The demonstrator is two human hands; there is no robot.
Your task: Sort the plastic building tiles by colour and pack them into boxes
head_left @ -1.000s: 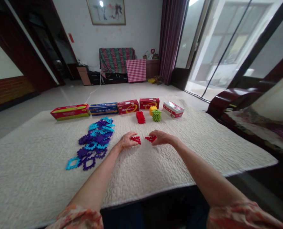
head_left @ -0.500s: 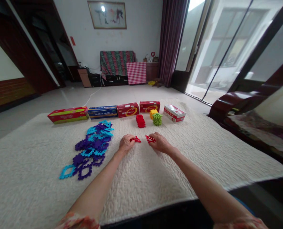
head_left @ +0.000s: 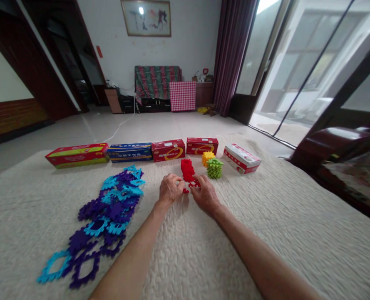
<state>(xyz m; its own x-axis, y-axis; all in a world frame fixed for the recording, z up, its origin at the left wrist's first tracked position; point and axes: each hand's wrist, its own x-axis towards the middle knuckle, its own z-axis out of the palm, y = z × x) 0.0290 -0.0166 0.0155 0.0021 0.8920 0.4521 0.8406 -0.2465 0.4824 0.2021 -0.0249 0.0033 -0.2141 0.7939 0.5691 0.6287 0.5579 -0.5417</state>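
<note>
Close together above the cream quilted cover [head_left: 178,258], my two hands each pinch red toothed plastic building pieces. My left hand [head_left: 170,189] is closed on a small red piece [head_left: 185,191], mostly hidden by the fingers. Across from it, my right hand [head_left: 206,193] grips a red openwork piece [head_left: 194,183] between thumb and fingers. Just beyond the hands lies a red toothed block [head_left: 187,168]. A green toothed cube [head_left: 214,168] and a yellow one [head_left: 208,158] touch or nearly touch, to the right of it. Whether the two held pieces touch, I cannot tell.
Left of my hands spreads a pile of purple and light-blue toothed pieces [head_left: 117,210]. Along the back stand a red-yellow box [head_left: 78,155], a blue box [head_left: 131,152], two red boxes [head_left: 168,150] and a white-red box [head_left: 242,158]. A dark wooden armrest [head_left: 328,146] borders the right.
My hands have come closer together, bringing the red pieces near each other by the red block. The view has moved slightly, so the pile and boxes look larger.
</note>
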